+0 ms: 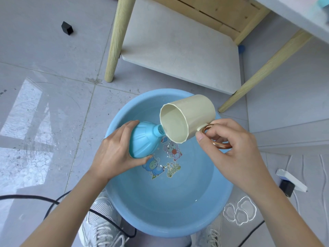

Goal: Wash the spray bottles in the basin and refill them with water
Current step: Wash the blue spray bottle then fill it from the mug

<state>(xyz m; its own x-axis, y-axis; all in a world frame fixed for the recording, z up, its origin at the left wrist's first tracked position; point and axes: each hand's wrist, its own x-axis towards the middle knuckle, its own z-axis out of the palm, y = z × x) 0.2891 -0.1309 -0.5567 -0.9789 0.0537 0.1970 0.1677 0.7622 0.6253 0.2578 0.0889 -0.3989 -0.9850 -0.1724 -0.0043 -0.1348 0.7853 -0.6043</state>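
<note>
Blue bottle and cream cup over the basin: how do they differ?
The blue bottle has a narrow, uncapped neck; the cream cup has a wide open mouth. The left hand grips the bottle round its body; the right hand holds the cup by its copper ring handle. Both are tilted over the blue basin, mouths meeting.

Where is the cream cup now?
Head view, right of centre: the cream cup tilts over the basin, held by the right hand, its rim at the neck of the blue bottle.

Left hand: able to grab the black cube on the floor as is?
Probably not yet: the left hand grips the bottle at the cup rim, and the black cube lies well away across the floor. The path itself looks free.
</note>
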